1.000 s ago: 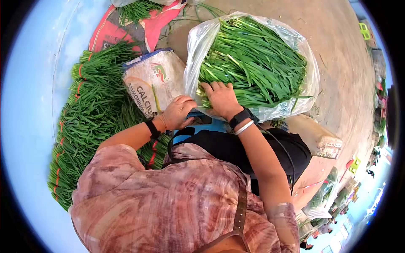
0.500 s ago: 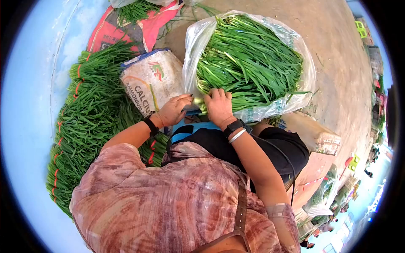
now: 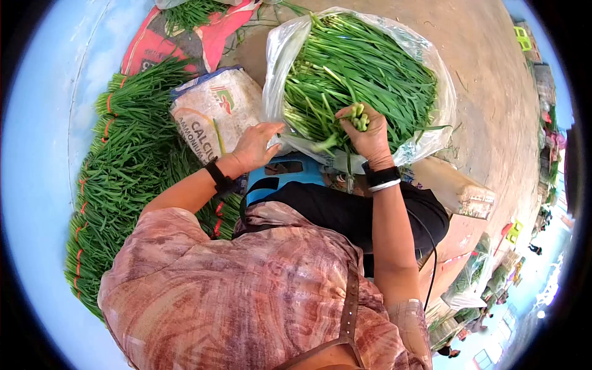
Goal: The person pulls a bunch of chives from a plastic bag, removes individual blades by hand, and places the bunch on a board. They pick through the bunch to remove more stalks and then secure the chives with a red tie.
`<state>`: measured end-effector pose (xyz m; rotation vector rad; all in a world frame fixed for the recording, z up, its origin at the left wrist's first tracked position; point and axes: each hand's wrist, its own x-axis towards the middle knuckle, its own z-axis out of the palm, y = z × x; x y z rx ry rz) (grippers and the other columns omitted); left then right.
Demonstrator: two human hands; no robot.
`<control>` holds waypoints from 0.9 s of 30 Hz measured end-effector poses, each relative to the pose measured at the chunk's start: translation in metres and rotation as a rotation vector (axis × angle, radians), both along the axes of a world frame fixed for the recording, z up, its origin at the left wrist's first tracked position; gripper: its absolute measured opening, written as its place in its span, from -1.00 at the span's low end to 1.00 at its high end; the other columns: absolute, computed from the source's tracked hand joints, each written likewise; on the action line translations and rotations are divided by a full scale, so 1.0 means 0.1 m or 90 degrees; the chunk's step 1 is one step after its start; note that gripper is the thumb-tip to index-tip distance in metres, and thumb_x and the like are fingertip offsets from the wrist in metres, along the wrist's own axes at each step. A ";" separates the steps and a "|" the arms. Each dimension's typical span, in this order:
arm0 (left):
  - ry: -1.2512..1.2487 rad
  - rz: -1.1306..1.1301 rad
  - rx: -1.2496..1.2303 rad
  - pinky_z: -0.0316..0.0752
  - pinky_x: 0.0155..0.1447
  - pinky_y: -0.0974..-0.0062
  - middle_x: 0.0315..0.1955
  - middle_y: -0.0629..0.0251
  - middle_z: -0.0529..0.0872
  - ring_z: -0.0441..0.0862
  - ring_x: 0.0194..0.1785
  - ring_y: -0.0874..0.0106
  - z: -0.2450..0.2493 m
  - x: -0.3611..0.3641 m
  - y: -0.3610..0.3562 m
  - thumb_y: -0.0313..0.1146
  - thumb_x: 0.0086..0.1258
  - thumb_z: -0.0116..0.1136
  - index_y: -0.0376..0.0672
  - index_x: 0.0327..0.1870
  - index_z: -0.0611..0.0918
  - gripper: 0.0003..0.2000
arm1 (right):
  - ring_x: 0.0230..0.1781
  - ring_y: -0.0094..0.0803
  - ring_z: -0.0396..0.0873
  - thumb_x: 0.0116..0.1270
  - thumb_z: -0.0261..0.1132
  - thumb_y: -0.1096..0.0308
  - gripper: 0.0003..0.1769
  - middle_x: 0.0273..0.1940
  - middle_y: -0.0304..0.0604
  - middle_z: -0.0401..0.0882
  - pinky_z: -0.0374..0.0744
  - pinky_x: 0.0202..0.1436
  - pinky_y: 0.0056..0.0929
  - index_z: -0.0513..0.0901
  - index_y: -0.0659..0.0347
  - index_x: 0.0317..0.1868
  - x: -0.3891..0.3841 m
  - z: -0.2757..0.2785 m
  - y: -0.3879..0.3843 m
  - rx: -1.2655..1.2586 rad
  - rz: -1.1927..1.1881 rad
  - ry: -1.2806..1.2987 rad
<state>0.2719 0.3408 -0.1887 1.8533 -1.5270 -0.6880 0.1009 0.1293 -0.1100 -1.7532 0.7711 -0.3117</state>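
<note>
Gripping chive stalks (image 3: 357,116) in right hand (image 3: 372,140) (left hand (image 3: 256,148) at bag (image 3: 275,58) edge).

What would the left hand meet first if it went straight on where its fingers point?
Likely the clear plastic bag stuffed with long green leaves; the left hand almost touches its side, though depth's unclear.

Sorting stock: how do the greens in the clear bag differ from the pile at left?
The greens in the clear bag lie loose inside plastic; the pile at left is tied into bundles with orange bands, uncovered. The right hand grips some bagged greens; no hand touches the pile. Both are long, thin leaves.
</note>
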 end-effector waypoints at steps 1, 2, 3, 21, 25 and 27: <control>-0.025 0.005 0.016 0.34 0.20 0.19 -0.05 0.04 0.60 0.50 0.05 0.04 0.10 -0.02 -0.05 -0.41 0.16 0.22 -0.23 0.17 0.44 -0.50 | -0.34 -0.58 0.57 0.11 0.30 0.59 -0.89 -0.36 -0.26 0.67 0.53 -0.19 -0.56 0.62 0.25 -0.32 -0.02 0.00 -0.05 -0.013 0.007 -0.001; -0.028 0.007 -0.001 0.36 0.17 0.19 -0.04 0.04 0.59 0.51 0.03 0.05 0.15 -0.07 -0.12 -0.39 0.16 0.23 -0.22 0.18 0.43 -0.49 | -0.37 -0.52 0.57 0.10 0.32 0.56 -0.89 -0.37 -0.20 0.66 0.54 -0.21 -0.53 0.62 0.26 -0.31 -0.02 -0.01 -0.05 -0.021 0.014 0.005; -0.030 0.012 -0.015 0.38 0.14 0.20 -0.02 0.04 0.58 0.52 0.00 0.06 0.20 -0.15 -0.19 -0.38 0.16 0.25 -0.22 0.19 0.42 -0.48 | -0.40 -0.46 0.57 0.08 0.34 0.52 -0.87 -0.38 -0.14 0.65 0.54 -0.22 -0.50 0.62 0.28 -0.31 0.00 -0.05 -0.02 -0.027 0.024 0.011; 0.604 0.228 -0.009 0.54 -0.16 0.61 -0.04 0.20 0.47 0.54 -0.26 0.57 -0.05 -0.59 -0.86 -0.37 -0.11 0.55 -0.34 0.33 0.08 0.00 | -0.07 -0.25 0.63 0.02 0.36 0.49 -0.44 -0.07 0.01 0.63 0.53 0.06 -0.41 0.52 0.29 0.12 0.05 -0.07 0.02 -0.151 0.069 0.078; 0.642 0.152 0.027 0.51 -0.05 0.58 -0.06 0.29 0.47 0.53 -0.20 0.57 0.04 -0.49 -0.89 -0.42 -0.06 0.50 -0.30 0.28 0.19 -0.14 | -0.04 -0.23 0.63 0.02 0.36 0.47 -0.43 -0.04 0.03 0.62 0.54 0.06 -0.40 0.52 0.31 0.12 0.05 -0.12 0.02 -0.154 0.087 0.056; 0.665 0.121 0.030 0.49 0.01 0.57 -0.06 0.32 0.46 0.53 -0.17 0.56 0.02 -0.47 -0.92 -0.45 -0.02 0.46 -0.27 0.26 0.23 -0.21 | -0.03 -0.23 0.62 0.03 0.36 0.47 -0.43 -0.03 0.03 0.61 0.53 0.07 -0.40 0.51 0.31 0.13 0.05 -0.11 0.01 -0.154 0.097 0.049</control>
